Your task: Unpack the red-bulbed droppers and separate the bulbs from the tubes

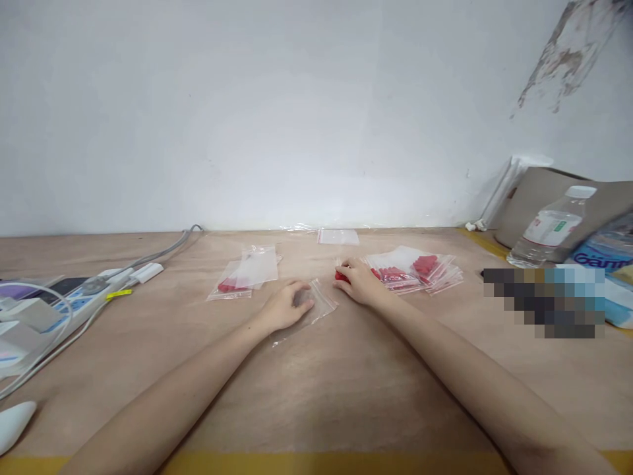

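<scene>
My left hand (287, 305) rests over a clear zip bag (324, 305) lying flat on the table, its thumb and curled fingers apart with a gap between them. My right hand (363, 280) is closed around a small bunch of red pieces (339, 276); whether a bag encloses them is hard to see. Just right of that hand lie clear zip bags of short red sticks (393, 274), overlapping a further bag of red sticks (425, 265). Left of my left hand, a bag with red pieces (230, 285) lies partly under a whitish flat bag (258, 266).
A flat white packet (338, 237) lies near the wall. To the left are a power strip (82, 303) with cables, a phone (64, 288) and a white rounded object (14, 422). On the right stand a water bottle (556, 227) and a blue-labelled package (606, 254); a blurred-out patch lies before them.
</scene>
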A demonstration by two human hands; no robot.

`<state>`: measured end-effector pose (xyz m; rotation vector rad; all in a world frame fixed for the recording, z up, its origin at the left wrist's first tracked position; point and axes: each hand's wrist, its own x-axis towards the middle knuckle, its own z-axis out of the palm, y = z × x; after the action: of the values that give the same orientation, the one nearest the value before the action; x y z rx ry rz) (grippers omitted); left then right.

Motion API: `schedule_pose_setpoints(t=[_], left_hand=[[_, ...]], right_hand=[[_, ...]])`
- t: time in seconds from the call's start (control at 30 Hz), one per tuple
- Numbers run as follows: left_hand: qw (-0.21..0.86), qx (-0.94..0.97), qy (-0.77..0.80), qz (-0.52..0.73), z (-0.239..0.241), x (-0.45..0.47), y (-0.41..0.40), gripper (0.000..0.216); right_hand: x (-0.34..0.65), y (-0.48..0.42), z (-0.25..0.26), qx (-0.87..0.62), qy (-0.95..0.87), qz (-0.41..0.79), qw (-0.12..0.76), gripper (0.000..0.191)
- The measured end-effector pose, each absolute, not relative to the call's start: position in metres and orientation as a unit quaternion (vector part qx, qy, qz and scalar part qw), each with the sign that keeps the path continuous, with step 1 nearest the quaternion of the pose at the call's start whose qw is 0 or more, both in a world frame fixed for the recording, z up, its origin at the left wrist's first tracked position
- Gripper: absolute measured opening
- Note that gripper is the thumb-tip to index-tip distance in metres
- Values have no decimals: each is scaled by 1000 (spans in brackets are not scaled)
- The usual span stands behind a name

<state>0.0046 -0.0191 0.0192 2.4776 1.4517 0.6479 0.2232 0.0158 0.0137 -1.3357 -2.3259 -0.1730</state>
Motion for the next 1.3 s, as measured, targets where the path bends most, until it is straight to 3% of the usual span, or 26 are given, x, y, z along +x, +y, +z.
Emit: schedule_pose_setpoints(t=[0.2,0.47,0.6,0.8,1.0,1.13,1.3], left_hand=[[148,774,586,191,25,-7,-8,29],[258,765,547,221,43,-18,-6,21],[296,707,568,300,67,-40,4,28],[171,589,655,441,66,-96,41,25],[52,587,735,334,49,-123,66,29],[-60,679,679,274,56,-97,79,27],[-8,810,550,201,50,-19,110,16]], right_hand=[[220,11,10,-497,-833,-72,233,21],[215,20,14,-487,-799,-70,347,24],[200,21,14,-469,-827,-101,293,23],[198,12,6,-467,-850,-115,214,22],[205,6,5,-479,-844,-139,195,24],[205,-2,3,-463,-845,-152,219,21],[215,-21,1,-414,-862,-158,246,21]])
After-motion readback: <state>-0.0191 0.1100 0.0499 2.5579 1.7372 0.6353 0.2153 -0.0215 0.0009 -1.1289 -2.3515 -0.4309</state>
